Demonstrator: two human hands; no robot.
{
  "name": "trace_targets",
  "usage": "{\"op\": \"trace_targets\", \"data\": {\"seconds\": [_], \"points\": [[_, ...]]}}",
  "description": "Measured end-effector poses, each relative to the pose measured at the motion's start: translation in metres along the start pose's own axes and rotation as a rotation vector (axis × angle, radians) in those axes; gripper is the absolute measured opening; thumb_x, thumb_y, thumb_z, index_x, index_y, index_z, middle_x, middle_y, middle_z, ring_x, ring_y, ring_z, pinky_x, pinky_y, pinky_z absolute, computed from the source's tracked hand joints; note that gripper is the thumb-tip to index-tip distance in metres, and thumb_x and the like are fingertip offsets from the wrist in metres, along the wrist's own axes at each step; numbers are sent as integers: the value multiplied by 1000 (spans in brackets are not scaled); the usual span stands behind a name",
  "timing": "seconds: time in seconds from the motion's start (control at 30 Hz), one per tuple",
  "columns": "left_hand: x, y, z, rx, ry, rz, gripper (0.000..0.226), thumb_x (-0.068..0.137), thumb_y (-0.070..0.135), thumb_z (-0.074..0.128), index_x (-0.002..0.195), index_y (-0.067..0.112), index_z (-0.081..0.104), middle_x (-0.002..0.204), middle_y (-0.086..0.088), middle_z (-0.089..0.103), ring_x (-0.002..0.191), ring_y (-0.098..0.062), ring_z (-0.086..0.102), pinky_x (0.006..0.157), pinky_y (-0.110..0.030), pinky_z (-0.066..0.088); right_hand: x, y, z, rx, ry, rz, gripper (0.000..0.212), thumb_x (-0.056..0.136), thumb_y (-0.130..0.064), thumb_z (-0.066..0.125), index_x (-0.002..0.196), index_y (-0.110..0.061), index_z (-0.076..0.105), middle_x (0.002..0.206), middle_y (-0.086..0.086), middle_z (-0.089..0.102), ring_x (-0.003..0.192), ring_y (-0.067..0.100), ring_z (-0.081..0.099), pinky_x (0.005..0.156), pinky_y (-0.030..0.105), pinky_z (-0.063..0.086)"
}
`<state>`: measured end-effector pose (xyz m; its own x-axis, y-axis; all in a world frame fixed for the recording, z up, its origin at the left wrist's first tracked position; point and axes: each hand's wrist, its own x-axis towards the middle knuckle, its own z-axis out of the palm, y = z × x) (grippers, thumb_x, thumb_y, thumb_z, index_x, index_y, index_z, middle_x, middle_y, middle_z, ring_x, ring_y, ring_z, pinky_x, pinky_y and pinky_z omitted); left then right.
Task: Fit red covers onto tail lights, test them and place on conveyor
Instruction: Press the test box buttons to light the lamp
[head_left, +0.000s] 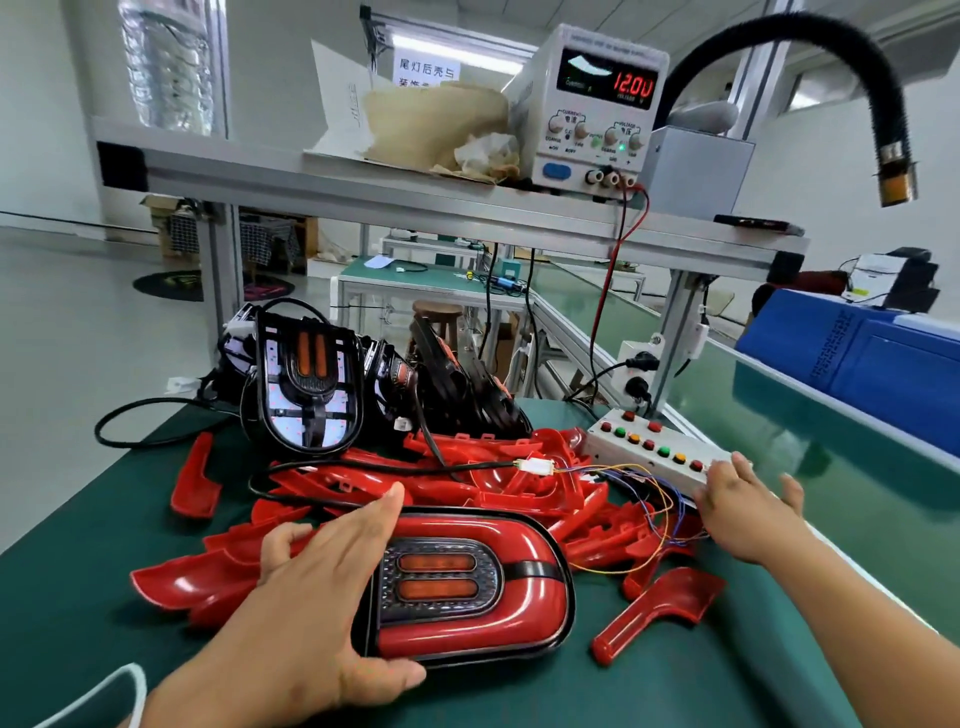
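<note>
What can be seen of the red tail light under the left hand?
The tail light is a rounded oblong of glossy red plastic, with a black rim and a dark textured centre with two orange bars. It lies face up on the green mat, its left end held by the left hand.

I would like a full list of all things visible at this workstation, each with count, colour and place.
tail light: one, red with black rim, front of the table
loose red covers: many, red, piled behind it
bare tail lights: several, black, back left
button box: one, white, right of the pile
power supply: one, white, on the shelf, shows 12.00
hose: one, black, upper right
conveyor: one, green, far right
left hand: one, holds the tail light's left end
right hand: one, fingers straight, touches the button box
</note>
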<state>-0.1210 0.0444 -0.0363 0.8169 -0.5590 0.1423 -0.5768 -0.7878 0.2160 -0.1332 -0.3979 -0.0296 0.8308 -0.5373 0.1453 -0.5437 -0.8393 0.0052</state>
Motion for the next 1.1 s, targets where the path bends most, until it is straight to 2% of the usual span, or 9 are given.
{"op": "trace_targets", "data": {"seconds": [0.13,0.27,0.43,0.5,0.6,0.7,0.83,0.97,1.1], "points": [[-3,1,0,26,8,0,131,48,96,46,128,52,-48,125,48,-15,100,28,-49,88,-9,-37,-11,-10,-4,157,159,-2,8,99,-28,32,102,-23,36,141,3,45,149,12,10,113,49,1],[-3,1,-4,49,11,23,130,47,102,36,129,48,-49,134,39,-19,99,28,-50,89,-13,-39,-25,-47,-29,332,348,-91,19,96,-37,48,107,-22,51,116,4,60,126,26,48,109,48,20],[3,-2,-12,-78,154,-3,97,60,97,-2,138,48,-31,148,31,-20,119,28,-31,99,-12,-30,-40,-113,-42,242,272,-351,30,96,-47,46,115,-28,57,118,-2,57,118,20,49,101,43,25],[8,-2,-15,-196,286,-44,84,77,83,7,148,43,-13,157,24,-1,130,24,-12,107,-15,-17,-42,-136,-38,188,215,-422,33,94,-48,47,117,-27,59,118,-3,55,120,20,47,103,46,25],[17,8,-15,-399,458,-128,64,98,52,33,155,32,12,157,8,28,140,-3,23,114,-32,8,-40,-156,-32,102,157,-464,41,91,-54,49,117,-23,59,120,0,53,123,23,43,105,48,25],[31,30,-13,-458,515,-91,59,100,34,41,155,29,19,155,8,33,136,0,24,117,-38,14,-36,-163,-29,91,179,-453,40,91,-51,51,118,-22,57,119,1,52,122,24,42,105,48,25],[61,51,-15,-322,483,-19,53,101,31,42,153,29,28,153,10,36,133,2,31,104,-31,16,-33,-159,-29,137,241,-489,28,96,-43,46,108,-21,60,109,1,51,115,23,43,99,44,27],[97,69,-15,-127,317,47,49,103,32,38,152,31,29,154,9,38,140,-10,35,115,-39,12,-39,-150,-36,271,432,-616,24,98,-39,48,111,-21,57,107,2,60,103,26,54,87,39,36],[124,85,-15,-47,191,106,44,104,36,31,148,30,34,143,5,49,134,-15,42,114,-44,11,-51,-141,-44,450,393,-804,24,95,-23,56,115,-11,58,93,9,67,84,31,62,66,34,39]]}}
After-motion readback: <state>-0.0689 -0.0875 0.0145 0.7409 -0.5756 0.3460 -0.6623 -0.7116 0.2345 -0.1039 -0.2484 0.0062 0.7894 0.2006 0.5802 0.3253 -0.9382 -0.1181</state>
